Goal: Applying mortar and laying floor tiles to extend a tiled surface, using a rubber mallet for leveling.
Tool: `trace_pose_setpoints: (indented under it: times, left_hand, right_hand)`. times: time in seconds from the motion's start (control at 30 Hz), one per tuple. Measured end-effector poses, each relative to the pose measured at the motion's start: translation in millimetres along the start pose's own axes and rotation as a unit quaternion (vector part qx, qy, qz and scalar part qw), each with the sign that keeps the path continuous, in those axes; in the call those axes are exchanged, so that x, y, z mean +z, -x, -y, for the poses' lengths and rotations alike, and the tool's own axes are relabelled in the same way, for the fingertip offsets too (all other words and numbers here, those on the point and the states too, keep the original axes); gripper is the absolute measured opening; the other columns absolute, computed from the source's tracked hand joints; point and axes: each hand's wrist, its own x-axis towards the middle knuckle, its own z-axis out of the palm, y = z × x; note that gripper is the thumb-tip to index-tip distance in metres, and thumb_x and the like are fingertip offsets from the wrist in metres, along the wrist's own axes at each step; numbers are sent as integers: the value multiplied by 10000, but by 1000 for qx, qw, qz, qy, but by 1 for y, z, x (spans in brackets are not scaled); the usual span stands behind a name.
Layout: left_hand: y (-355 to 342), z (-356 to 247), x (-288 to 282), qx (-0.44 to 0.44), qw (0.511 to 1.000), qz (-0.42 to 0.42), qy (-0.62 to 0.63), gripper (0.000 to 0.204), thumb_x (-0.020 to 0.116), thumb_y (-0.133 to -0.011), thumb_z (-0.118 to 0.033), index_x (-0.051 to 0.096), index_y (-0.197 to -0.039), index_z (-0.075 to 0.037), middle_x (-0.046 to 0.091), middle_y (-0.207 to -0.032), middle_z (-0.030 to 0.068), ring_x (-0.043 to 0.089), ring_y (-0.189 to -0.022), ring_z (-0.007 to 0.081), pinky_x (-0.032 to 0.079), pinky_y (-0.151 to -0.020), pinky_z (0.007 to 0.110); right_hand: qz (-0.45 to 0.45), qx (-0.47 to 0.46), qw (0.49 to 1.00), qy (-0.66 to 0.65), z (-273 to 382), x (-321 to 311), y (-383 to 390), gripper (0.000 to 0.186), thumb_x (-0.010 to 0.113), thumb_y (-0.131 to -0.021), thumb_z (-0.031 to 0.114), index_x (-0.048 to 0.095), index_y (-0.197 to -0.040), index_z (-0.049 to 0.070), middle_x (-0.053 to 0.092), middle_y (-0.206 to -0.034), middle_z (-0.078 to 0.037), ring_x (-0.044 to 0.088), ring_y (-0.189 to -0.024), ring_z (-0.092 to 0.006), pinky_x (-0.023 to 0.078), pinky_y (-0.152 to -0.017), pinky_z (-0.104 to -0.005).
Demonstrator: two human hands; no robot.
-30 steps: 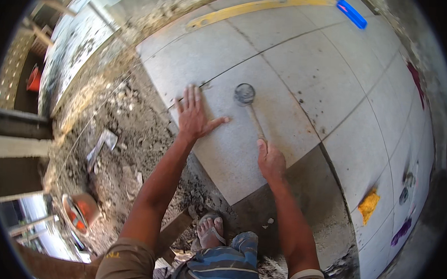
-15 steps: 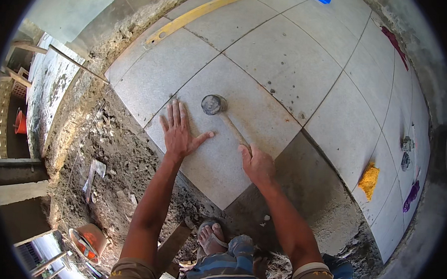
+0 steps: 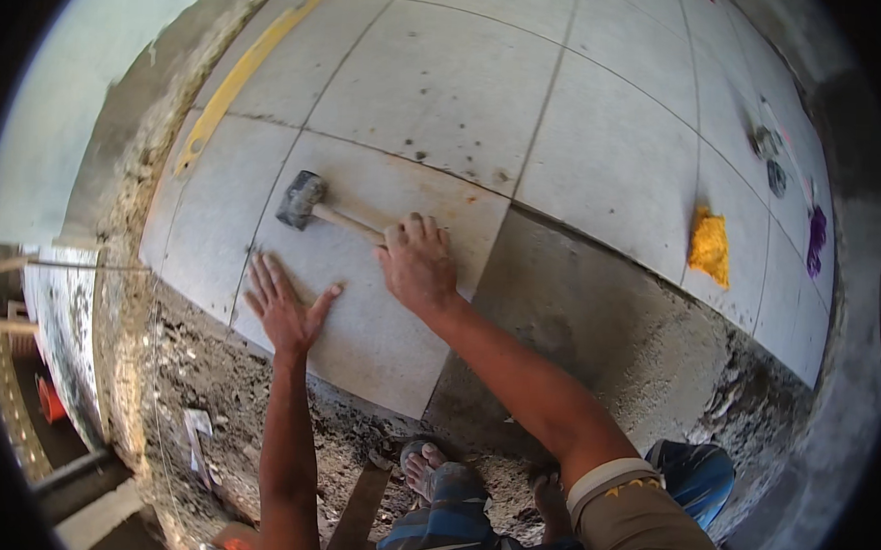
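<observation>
My right hand [image 3: 419,264] is closed round the wooden handle of a mallet with a dark, dusty head [image 3: 301,200]. The head is over the far left part of a grey floor tile [image 3: 369,336], close to its joint line; whether it touches the tile I cannot tell. Flat on the same tile, near its left edge, lies my left hand [image 3: 289,313] with fingers spread. Along the tile's right side is a bed of smooth, wet-looking grey mortar [image 3: 567,310].
A yellow straightedge [image 3: 248,65] lies on the tiles at far left. Rough soil borders the near edge, with a pale-bladed tool [image 3: 197,441] on it. An orange-yellow sponge-like piece [image 3: 709,247] and a purple cloth [image 3: 817,240] are at right. A wooden plank [image 3: 359,512] lies by my foot.
The view has turned, shifting the floor. My right hand has carried the mallet from the tile's middle toward its far left corner. My left hand stays flat near the left edge.
</observation>
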Motion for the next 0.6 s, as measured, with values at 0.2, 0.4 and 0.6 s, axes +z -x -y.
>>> trace_pose_setpoints:
  times: [0.2,0.4,0.6]
  left_hand:
    - [24,1,-14,-41,998,41,0,1212,599,-794,-794,162,-1594,5,141,-1663,234,120,-1545,399,101,-1201,646]
    - [157,-42,-62,-111,983,120,88,1068,524,-900,-731,130,-1608,-34,110,-1665,241,116,-1539,418,130,-1212,618]
    - [387,-100,-146,-214,853,361,309,964,532,-984,-581,185,-1535,130,266,-1581,339,257,-1499,399,235,-1215,416]
  right_hand:
    - [86,-156,984,-26,-61,-98,70,378,695,-886,312,605,-1165,73,565,-1216,-121,541,-1152,-325,469,-937,-458]
    - [207,200,946,-151,-143,-244,333,286,658,-929,280,653,-1088,43,673,-1031,-194,648,-946,-423,534,-806,-476]
    - [669,476,571,22,-66,-497,713,387,579,-951,427,647,-1046,58,664,-1098,-224,659,-1018,-368,522,-825,-498]
